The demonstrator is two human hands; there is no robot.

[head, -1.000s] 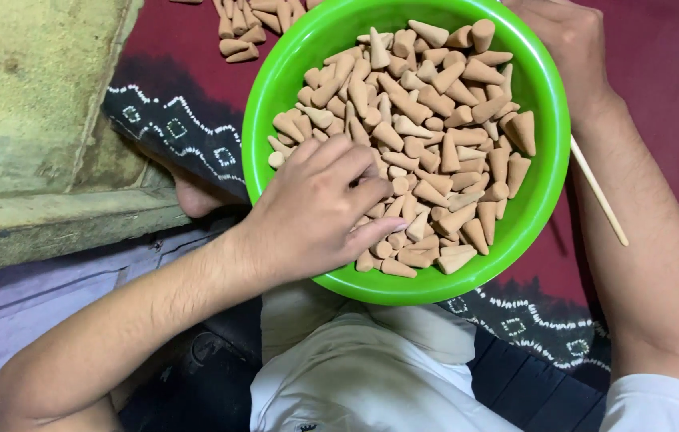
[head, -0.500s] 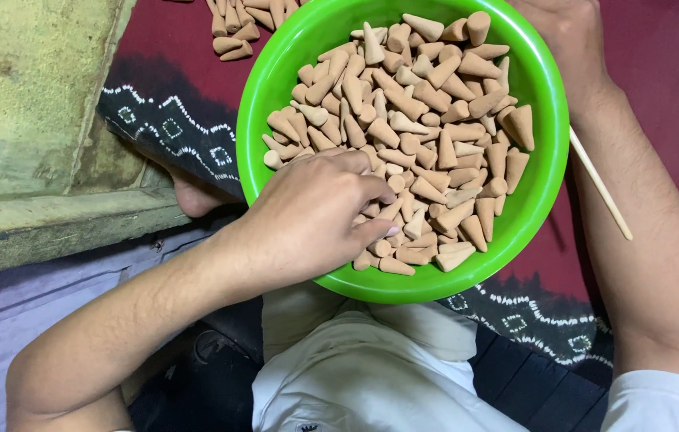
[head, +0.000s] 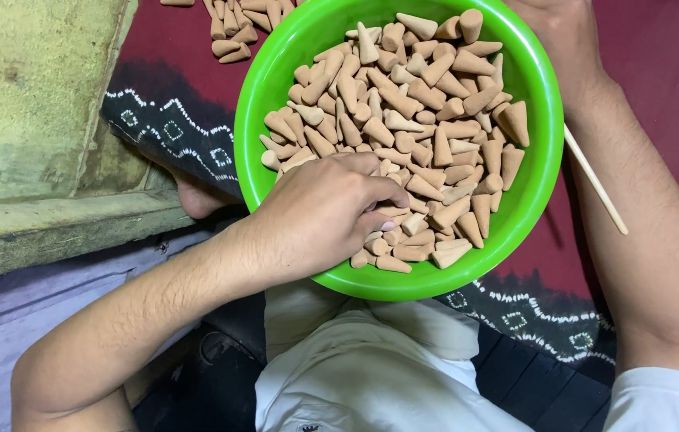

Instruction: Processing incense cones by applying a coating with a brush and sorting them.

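Head view: left hand dips into a green bowl of clay-coloured cones

Head view, looking straight down over the person's lap. A round green bowl (head: 546, 160) sits tilted toward them, heaped with small tan cones (head: 411, 120) lying every which way, tips pointing to all hours of the clock.

The left hand (head: 327, 216) comes in from seven o'clock and rests over the bowl's near rim, at about seven o'clock on the bowl. Its fingers are curled down and drawn together among the cones at the near edge of the heap, thumb tucked under. Whether a cone is already pinched between the fingertips I cannot tell, as the knuckles cover them. The bulk of the heap lies from this hand toward one o'clock, touching its fingertips, so this is plainly the nearer hand to the cones.

The right hand (head: 559, 28) is at the bowl's far rim, about one o'clock, closed over the edge and steadying it; only its wrist and heel show. A thin pale stick (head: 595, 180) pokes out beside the right forearm, outside the bowl at three o'clock.

Under everything lies a maroon cloth (head: 187, 80) with a dark patterned border. More loose cones (head: 235, 32) lie on it at eleven o'clock, well apart from both hands. A rough stone ledge (head: 35, 120) runs along the nine o'clock side.
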